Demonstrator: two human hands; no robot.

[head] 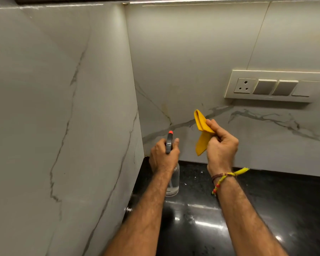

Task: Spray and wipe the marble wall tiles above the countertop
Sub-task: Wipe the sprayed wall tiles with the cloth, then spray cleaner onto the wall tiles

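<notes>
My left hand (163, 155) grips a clear spray bottle (173, 183) by its grey head, whose red nozzle (170, 132) points at the back marble wall (192, 61). The bottle is upright just above the black countertop (266, 209), near the corner. My right hand (221, 146) holds a folded yellow cloth (201, 132) in the air, a little in front of the back wall's grey veins. The left marble wall (54, 108) meets the back wall at the corner.
A cream switch plate (273, 86) with a socket and switches is fixed to the back wall at upper right. A dark cabinet underside runs along the top edge. The glossy countertop shows light reflections and small white specks.
</notes>
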